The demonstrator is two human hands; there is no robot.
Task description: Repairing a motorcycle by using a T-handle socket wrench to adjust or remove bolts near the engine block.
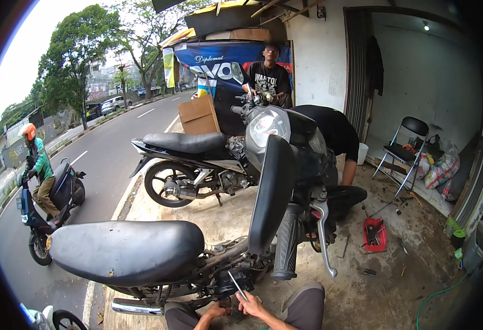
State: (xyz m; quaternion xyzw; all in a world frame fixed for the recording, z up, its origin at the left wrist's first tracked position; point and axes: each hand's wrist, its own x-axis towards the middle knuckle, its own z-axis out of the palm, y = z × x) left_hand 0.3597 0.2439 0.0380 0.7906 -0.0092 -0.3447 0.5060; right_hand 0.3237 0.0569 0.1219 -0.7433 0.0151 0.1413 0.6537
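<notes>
Directly before me stands a motorcycle with a long black seat (131, 250), its engine (233, 283) exposed below the frame. My right hand (252, 307) is closed round a slim silver metal tool (237, 285), which points up and to the left across the engine. Just left of it, my left hand (215, 312) reaches low against the underside of the engine, fingers curled. Whatever those fingers grip is hidden. Above my right hand are the black handlebar grip (286, 247), a silver lever (324, 236) and a black mirror (273, 192).
A second motorcycle (183, 144) stands behind. One person (269, 77) stands at the back; another, in black (332, 129), bends down nearby. Right, a red tray (374, 234) of tools and loose tools lie on the floor near a folding chair (404, 148). A scooter rider (42, 165) is on the road.
</notes>
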